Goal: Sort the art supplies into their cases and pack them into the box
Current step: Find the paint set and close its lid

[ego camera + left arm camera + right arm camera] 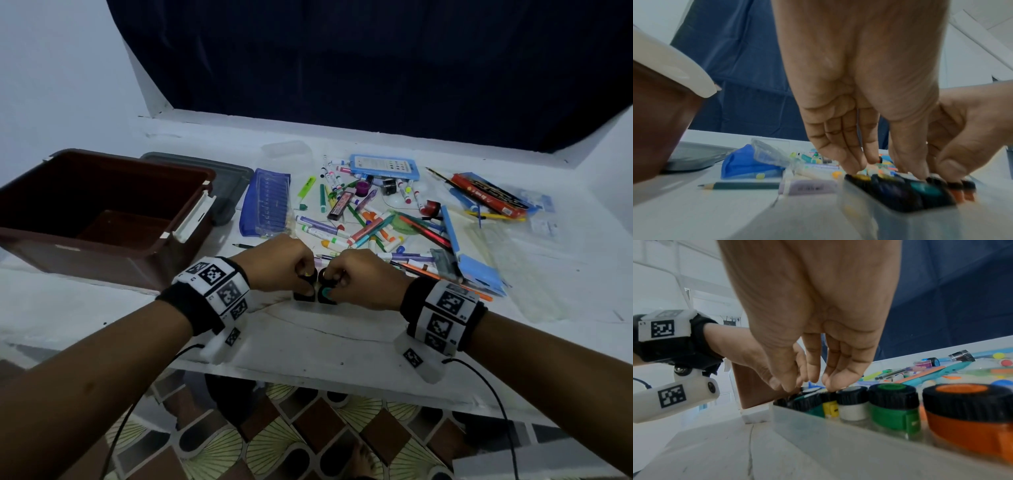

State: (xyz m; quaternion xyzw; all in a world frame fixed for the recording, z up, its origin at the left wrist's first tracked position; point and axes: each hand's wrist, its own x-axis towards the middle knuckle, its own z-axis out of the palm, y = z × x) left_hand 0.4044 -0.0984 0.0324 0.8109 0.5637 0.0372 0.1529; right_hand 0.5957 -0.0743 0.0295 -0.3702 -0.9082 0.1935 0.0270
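Note:
Several small paint jars (pixel 326 292) with black lids stand in a clear plastic case (pixel 818 433) near the table's front edge. The green (pixel 893 404), orange (pixel 966 412) and white (pixel 852 402) jars show in the right wrist view, and a teal-lidded jar (pixel 929 190) in the left wrist view. Both hands meet over the case with fingers curled down. My left hand (pixel 305 275) pinches jar lids at the case's left part. My right hand (pixel 331 277) pinches a jar beside it. The fists hide most of the case in the head view.
An empty brown box (pixel 191 185) stands at the left, with its grey lid (pixel 233 178) behind it. A blue pouch (pixel 267 202), a loose pile of markers (pixel 363 222), a blue tin (pixel 383 166), a red pencil pack (pixel 489 195) and an open blue case (pixel 476 270) lie beyond the hands.

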